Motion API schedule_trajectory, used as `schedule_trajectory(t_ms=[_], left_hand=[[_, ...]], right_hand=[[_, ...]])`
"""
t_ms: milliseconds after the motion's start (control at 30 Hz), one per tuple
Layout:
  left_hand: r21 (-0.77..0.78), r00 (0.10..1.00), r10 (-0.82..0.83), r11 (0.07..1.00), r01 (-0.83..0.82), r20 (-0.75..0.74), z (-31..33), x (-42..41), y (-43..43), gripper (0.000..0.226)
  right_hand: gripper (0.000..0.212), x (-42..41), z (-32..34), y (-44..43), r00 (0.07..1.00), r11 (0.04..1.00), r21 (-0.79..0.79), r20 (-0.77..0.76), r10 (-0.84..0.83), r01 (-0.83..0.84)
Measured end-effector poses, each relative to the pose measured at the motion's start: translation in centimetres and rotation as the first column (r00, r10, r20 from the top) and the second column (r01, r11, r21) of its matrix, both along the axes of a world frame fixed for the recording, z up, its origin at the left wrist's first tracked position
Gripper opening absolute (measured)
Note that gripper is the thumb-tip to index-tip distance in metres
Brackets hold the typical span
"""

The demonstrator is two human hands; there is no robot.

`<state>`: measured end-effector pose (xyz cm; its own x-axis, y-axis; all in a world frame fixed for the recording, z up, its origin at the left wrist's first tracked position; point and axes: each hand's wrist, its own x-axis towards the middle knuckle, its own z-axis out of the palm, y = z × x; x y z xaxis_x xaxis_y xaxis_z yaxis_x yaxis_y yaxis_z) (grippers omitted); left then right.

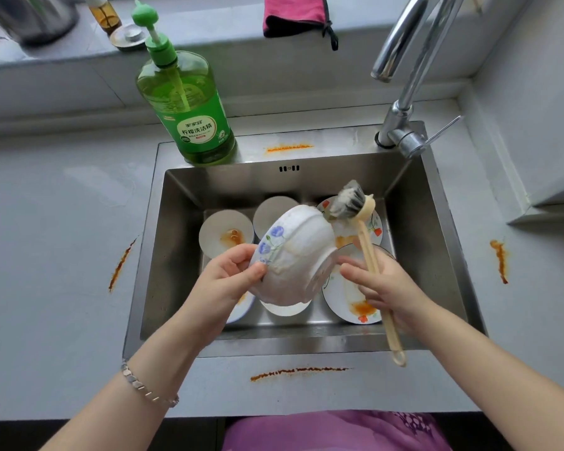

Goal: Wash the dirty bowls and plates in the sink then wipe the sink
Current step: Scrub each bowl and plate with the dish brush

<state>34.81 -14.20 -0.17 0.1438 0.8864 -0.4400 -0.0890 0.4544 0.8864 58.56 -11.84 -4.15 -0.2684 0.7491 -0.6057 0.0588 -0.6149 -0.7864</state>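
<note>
Washing step, first half of task, sink wipe not started. Left hand (232,275) grips the floral bowl (293,255) by its rim, thumb on the outside wall, and holds it tilted above the middle of the sink (176,229), base toward the camera, suds on the outside. Right hand (381,284) is closed round the wooden handle of the dish brush (370,252). The bristle head sits at the bowl's far edge, above the back right of the sink; can't tell if the bristles touch the bowl. In the sink under the bowl: a white bowl (226,234) with an orange smear at back left, and a stained plate (349,304) at front right, partly hidden by the hands. More dishes lie under the held bowl, count unclear. Green soap bottle (189,109) stands on the sink's back left rim, faucet (401,92) at the back right corner, no water seen running. Orange streaks (298,372) on the counter in front of the sink, others either side. Judged next: scrub the bowl all round, then rinse it, which needs the tap on and a spot outside the sink for clean ware. Most dishes look unwashed.
</note>
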Motion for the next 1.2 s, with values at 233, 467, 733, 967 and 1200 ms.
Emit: schedule_trajectory(t_ms=[233, 467, 733, 967, 1200], left_hand=[[-0.037, 0.97, -0.063, 0.997, 0.074, 0.236, -0.2, -0.4, 0.3, 0.048], [-0.116, 0.964, -0.048, 0.99, 0.081, 0.26, -0.7, -1.1, -0.3, 0.047], [-0.133, 0.876, -0.385, 0.923, 0.362, -0.289, 2.4, -0.4, 2.4, 0.058], [-0.177, 0.869, -0.375, 0.926, 0.334, -0.322, 3.4, 1.6, 3.1, 0.029], [-0.121, 0.894, -0.125, 0.989, 0.08, -0.431, 0.9, 1.1, 0.5, 0.014]], right_hand=[[0.066, 0.4, -0.1, 1.2, 0.997, 0.993, 0.104, -0.037, 0.064, -0.06], [0.066, 0.5, -0.1, 0.7, 0.976, 0.96, 0.183, -0.017, 0.218, -0.211], [0.061, 0.0, 2.5, 0.2, 0.962, 0.911, 0.32, 0.169, 0.216, -0.261], [0.083, -0.2, 4.6, 1.5, 0.896, 0.848, 0.329, 0.307, 0.32, -0.416], [0.04, 2.5, 5.2, 0.1, 0.804, 0.844, 0.306, 0.552, 0.22, -0.441]])
